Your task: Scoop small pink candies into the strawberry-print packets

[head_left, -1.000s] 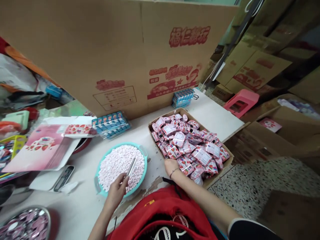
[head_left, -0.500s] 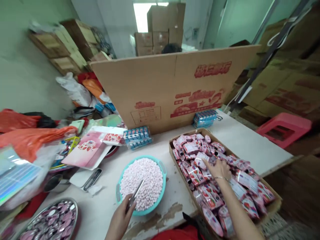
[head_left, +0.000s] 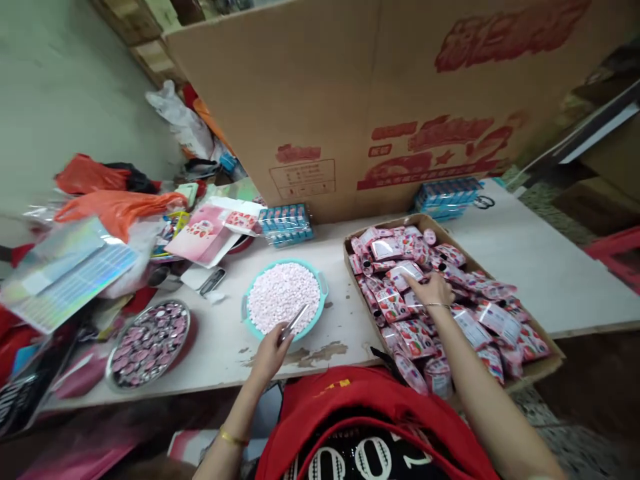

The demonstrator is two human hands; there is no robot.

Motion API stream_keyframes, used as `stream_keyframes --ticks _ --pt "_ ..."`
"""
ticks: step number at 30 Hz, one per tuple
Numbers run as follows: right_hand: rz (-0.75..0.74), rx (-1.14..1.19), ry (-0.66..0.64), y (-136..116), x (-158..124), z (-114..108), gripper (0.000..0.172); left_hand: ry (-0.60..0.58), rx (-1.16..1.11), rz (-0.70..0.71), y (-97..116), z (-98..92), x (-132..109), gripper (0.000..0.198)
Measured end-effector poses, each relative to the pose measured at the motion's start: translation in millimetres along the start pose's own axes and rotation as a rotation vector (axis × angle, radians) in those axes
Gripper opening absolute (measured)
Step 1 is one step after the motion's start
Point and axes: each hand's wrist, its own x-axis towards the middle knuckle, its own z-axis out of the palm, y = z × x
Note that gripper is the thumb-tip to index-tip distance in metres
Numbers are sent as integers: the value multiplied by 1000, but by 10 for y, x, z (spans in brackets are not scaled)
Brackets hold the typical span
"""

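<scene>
My left hand point(head_left: 276, 343) is closed round a slim silver metal tool point(head_left: 295, 322), whose exact kind I cannot make out. The tool's end reaches over a turquoise basin point(head_left: 325, 293) full of small pale pink pellets point(head_left: 284, 293). On the right, my right hand point(head_left: 434, 290) is at a shiny pink packet point(head_left: 404, 272), thumb and fingers at its right edge. That packet lies on a heap of pink strawberry-print packets point(head_left: 414, 337) in a shallow cardboard tray point(head_left: 367, 308). Part of my right fingers is hidden among the packets.
A steel bowl point(head_left: 188, 333) of small pink-and-silver pieces stands left. Blue wrapped packs point(head_left: 286, 225) sit before a tall cardboard panel point(head_left: 325, 87). Pink printed cards point(head_left: 203, 233), orange bags point(head_left: 115, 207) and iridescent sheets point(head_left: 70, 273) crowd the left. Scissors point(head_left: 484, 201) lie at the back right.
My view has tipped downward, showing more of the table's front and my red clothing. Both hands keep nearly the same places relative to the basin and the packets.
</scene>
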Motion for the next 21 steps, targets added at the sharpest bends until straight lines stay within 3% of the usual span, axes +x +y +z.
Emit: stream_keyframes --ticks 4,7,9,12,15,17,21 --pt "-51 38 5 0 136 -8 65 29 -77 -23 -208 -40 20 43" --pt "-176 76 84 -82 103 -95 62 35 -141 -17 -266 -83 141 44" --pt "-316 83 175 -216 -54 -195 54 28 -186 -4 -179 -123 259 43" --pt "-598 89 230 -582 -509 -319 42 11 -350 -49 171 -209 447 42" --pt "-871 95 8 -1056 -1094 -287 37 -38 -598 -193 630 -292 620 46" --pt "-966 130 -171 -1333 -1453 -167 36 -82 -741 -257 844 -314 723 53" --pt "-811 439 -420 -1638 -1907 144 44 -154 -836 -259 883 -273 819 52"
